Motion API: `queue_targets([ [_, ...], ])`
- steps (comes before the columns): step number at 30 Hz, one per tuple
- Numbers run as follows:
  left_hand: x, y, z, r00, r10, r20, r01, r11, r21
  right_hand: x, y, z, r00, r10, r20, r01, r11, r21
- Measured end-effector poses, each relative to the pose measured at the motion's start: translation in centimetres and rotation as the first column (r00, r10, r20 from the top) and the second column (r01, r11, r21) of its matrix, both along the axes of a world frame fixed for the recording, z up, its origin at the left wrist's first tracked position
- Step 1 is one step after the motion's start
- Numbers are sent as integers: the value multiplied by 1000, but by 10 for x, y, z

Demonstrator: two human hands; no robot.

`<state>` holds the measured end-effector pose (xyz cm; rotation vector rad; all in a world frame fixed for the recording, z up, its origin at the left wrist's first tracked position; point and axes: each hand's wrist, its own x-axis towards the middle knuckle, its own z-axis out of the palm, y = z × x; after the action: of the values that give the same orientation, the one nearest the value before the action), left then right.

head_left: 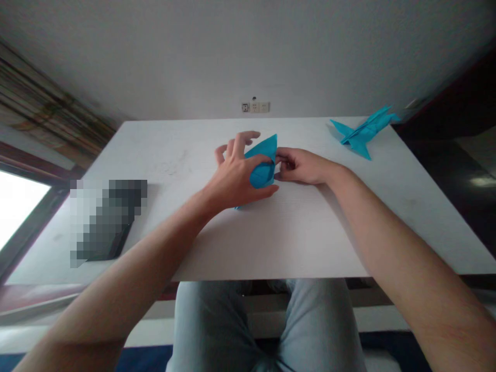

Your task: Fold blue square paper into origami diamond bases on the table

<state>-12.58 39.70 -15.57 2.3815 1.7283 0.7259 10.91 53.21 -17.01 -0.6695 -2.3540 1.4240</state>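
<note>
On the white worktop [294,232], a dark flat object [104,222], blurred out, lies at nine o'clock from the hands, near the left edge. The left hand [236,175] sits at the worktop's centre, its thumb pressed along the lower edge of a partly folded blue paper [264,164] and its palm against the sheet, while the other fingers [242,140] splay loosely above it. The paper rests on the worktop between both hands, its tip pointing to twelve o'clock. At three o'clock of the paper, the right hand [304,166] has curled fingers pinching its right edge. A finished blue paper plane [364,132] lies well apart at two o'clock, near the far right corner.
</note>
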Motion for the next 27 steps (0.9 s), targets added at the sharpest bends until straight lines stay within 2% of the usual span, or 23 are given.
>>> queue_targets([
  [2, 1, -1, -6, 1000, -15, -12, 15, 999, 41, -1, 1, -5, 999, -52, -8, 52, 998, 36],
  [7, 0, 5, -19, 999, -13, -38, 14, 999, 29, 0, 2, -9, 994, -112, 10, 110, 988, 105],
  [11, -4, 10, -22, 999, 38, -35, -37, 999, 31, 2, 2, -11, 992, -119, -30, 121, 989, 82],
  [16, -3, 8, -14, 994, 100, -47, -98, 994, 49, 2, 6, -16, 987, -146, -70, 150, 987, 56],
  [21, 7, 1, -1, 982, 191, 4, -190, 975, 113, -2, 5, -14, 984, -177, -36, 181, 969, 168],
  [27, 4, 7, 0, 995, 94, 16, -94, 995, 19, -6, -1, -12, 976, -215, -38, 217, 933, 288],
])
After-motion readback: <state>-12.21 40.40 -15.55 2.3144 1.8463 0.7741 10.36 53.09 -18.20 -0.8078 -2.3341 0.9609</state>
